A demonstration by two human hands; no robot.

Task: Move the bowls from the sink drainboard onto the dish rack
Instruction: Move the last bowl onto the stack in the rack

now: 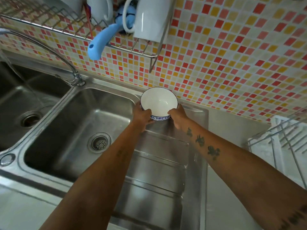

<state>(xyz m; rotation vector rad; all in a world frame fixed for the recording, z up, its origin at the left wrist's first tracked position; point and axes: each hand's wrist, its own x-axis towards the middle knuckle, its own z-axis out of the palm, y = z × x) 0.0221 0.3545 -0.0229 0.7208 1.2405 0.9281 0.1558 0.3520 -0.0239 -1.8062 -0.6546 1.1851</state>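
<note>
A white bowl (158, 101) with a blue patterned outside stands upright at the far end of the steel drainboard (159, 156), close to the tiled wall. My left hand (143, 116) grips its left side with the thumb over the rim. My right hand (177, 116) grips its right side the same way. The bowl is empty inside. A wire dish rack (280, 143) on a white tray stands at the right edge of the view, partly cut off.
Two sink basins lie to the left, the nearer one (79, 130) beside the drainboard. A curved tap (49, 52) runs water into the far basin. Overhead hangs a wall rack (126, 47) with white mugs (149, 19) and a blue handle (99, 42).
</note>
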